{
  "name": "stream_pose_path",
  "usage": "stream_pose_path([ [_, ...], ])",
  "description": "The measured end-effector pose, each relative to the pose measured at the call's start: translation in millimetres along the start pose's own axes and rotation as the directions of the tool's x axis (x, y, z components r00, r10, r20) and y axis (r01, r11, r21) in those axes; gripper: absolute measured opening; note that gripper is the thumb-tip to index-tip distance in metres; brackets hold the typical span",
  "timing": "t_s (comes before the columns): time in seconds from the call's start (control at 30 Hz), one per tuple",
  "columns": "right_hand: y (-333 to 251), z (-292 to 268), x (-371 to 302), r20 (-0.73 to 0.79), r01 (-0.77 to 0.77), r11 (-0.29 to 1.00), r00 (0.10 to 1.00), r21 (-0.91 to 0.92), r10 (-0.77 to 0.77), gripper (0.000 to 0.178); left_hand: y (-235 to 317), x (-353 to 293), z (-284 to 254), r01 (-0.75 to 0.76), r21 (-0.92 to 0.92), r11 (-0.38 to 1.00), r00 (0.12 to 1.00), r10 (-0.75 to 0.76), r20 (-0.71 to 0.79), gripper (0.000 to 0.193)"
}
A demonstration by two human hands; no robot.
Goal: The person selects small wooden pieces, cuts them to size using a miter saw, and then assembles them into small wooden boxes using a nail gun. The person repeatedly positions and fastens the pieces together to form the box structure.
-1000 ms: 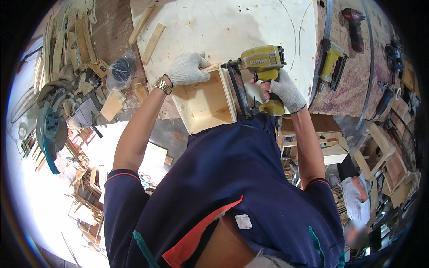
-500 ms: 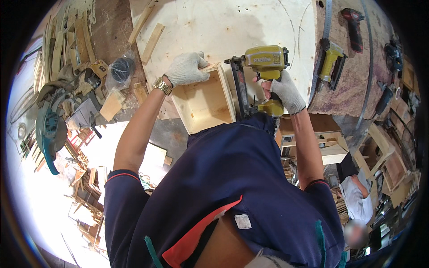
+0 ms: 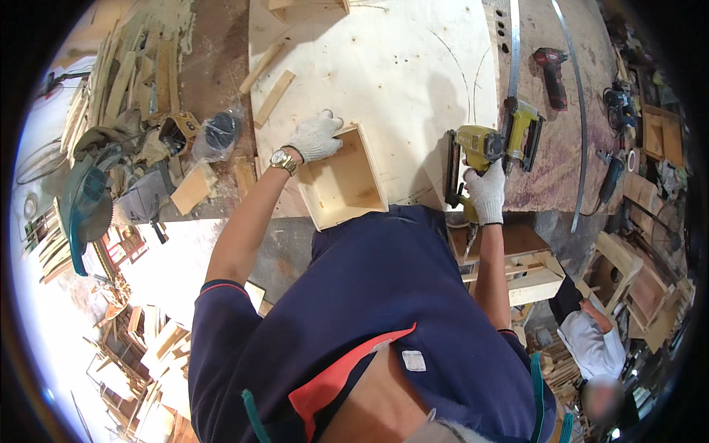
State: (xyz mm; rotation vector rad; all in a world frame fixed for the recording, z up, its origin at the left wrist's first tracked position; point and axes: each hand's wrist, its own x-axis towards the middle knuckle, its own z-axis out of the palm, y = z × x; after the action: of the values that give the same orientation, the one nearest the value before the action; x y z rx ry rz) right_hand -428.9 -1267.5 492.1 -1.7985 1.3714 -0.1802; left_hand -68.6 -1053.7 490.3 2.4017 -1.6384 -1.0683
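Note:
A small open wooden box [image 3: 374, 168] lies near the front edge of the plywood sheet [image 3: 391, 81], close to my body. My left hand [image 3: 316, 138], in a white knit glove, grips its far left corner, with part of the fingers hidden. To the right, my gloved right hand [image 3: 486, 193] is closed round the handle of a yellow-and-black nail gun [image 3: 476, 142]. That gun is apart from the box, next to a second yellow nail gun [image 3: 524, 133] lying on the bench.
A red-and-black cordless drill [image 3: 552, 77] and a long metal ruler [image 3: 514, 44] lie at the right. Two wood strips [image 3: 274, 98] rest on the sheet's left. A teal circular saw [image 3: 87, 199] and a bagged black roll [image 3: 220, 131] are farther left. Another person [image 3: 594, 343] is at the lower right.
My right hand has carried the nail gun rightward, away from the box's side. My left hand stays on the box. The view has shifted, and another wooden piece shows at the top.

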Motion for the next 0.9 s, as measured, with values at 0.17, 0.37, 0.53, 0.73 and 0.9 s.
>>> stream_pose_path([
  [0.17, -55.0, 2.3, -17.6, -0.049, 0.014, 0.971, 0.998, -0.237, -0.027, 0.050, -25.7, -15.4, -25.7, -0.133, -0.116, 0.984, 0.970, 0.105, -0.219, 0.055],
  [0.37, -43.8, 8.7, -20.4, -0.096, 0.090, 0.981, 0.990, -0.171, -0.107, 0.051, 84.9, -68.8, -99.5, 0.173, 0.289, 0.941, 0.817, 0.027, -0.576, 0.099],
  [0.53, -43.4, 8.1, -20.7, -0.094, 0.132, 0.975, 0.984, -0.181, -0.150, 0.053, 95.9, -56.0, 25.6, 0.111, 0.304, 0.946, 0.757, 0.118, -0.643, 0.106],
  [0.73, -52.1, 7.9, -24.3, -0.080, 0.076, 0.976, 0.992, -0.202, -0.094, 0.053, 83.6, -59.5, 72.4, 0.009, 0.096, 0.995, 0.766, 0.055, -0.640, 0.081],
  [0.9, -32.3, 11.5, -22.6, -0.150, 0.207, 0.974, 0.964, -0.095, -0.220, 0.055, 45.5, -48.1, 30.5, 0.078, 0.081, 0.994, 0.684, 0.005, -0.729, 0.058],
])
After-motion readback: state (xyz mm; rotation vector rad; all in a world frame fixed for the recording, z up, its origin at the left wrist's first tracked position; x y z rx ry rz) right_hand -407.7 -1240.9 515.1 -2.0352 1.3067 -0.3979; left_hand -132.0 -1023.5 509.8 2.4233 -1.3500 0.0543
